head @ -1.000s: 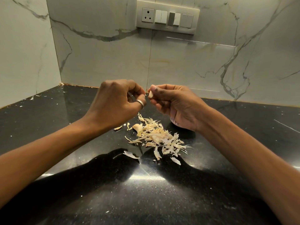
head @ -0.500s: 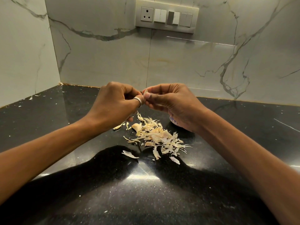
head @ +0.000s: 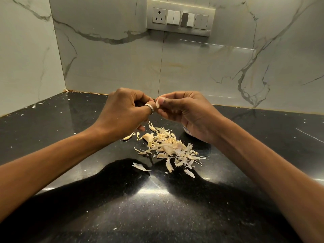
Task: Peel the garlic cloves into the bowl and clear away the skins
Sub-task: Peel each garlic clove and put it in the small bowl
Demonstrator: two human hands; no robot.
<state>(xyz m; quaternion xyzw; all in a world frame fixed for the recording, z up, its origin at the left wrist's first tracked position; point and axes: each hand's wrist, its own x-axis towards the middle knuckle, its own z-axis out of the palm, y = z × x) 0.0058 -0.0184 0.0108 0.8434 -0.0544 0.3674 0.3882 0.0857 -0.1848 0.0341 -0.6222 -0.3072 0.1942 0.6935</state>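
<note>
- desk (head: 105, 207), near side: dark stone; skin pile (head: 168, 149) lies loose, not cleared yet.
- spare clove (head: 147, 136) touches the pile's left edge and looks unpeeled, probably next.
- Above the pile's far side, right grip (head: 189, 111) pinches the garlic clove (head: 157, 103) between thumb and forefinger, pale tip showing.
- left grip (head: 122, 111) is curled, ringed thumb against the clove. Can't tell if it has skin pinched.
- Do it well: right steadies, left thumbnail nicks the tip and strips in short pulls. Stay over the pile so scraps land there.
- bowl (head: 187, 131) is just behind-right of the pile, mostly hidden under the right grip, contents unseen. The peeled clove goes there.
- Versus half a second ago: grips were pressed together with the clove hidden. Now they are slightly parted and the tip shows. Pile unchanged.
</note>
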